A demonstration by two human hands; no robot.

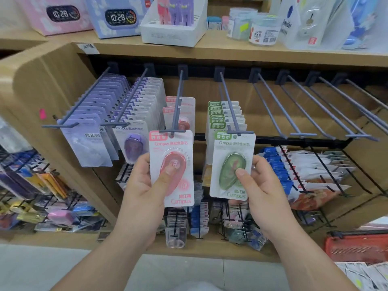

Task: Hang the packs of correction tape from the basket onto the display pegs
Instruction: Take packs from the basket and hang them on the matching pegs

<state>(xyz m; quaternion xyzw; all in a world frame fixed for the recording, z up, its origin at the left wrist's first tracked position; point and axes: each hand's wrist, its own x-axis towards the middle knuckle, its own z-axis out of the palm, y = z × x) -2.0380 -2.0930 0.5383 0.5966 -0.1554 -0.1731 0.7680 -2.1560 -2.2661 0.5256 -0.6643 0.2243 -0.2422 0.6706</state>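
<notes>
1. My left hand (142,185) grips the pink pack (174,150) of correction tape, thumb pressed flat on the front of the blister and the other fingers curled behind the card; pinching it low down leaves the top edge, where the hanging hole is, free for the peg.
2. My right hand (264,185) holds the green pack (228,162) the same way, thumb on the blister and fingers wrapped round the right edge and the back; neither hand has a spare finger, so both packs have to go on as they are.
3. I hold both cards upright and facing me, print the right way up, so they match the ones already hanging.
4. The top of the pink pack sits right at the front tip of the pink peg (178,106), and the top of the green pack at the tip of the green peg (230,106); I cannot tell whether either hole is already over its tip.
5. Colour decides the place: pink goes in front of the few hanging pink packs (184,110), green in front of the hanging green row (225,116); the purple packs (136,114) fill pegs to the left, and the bare pegs (294,114) to the right hold nothing.
6. The red basket (357,246) sits low at my right, well apart from both hands; I judge this pair is at the threading step, with a push back along the pegs needed next.
7. The pink peg has far fewer packs than the green one.
</notes>
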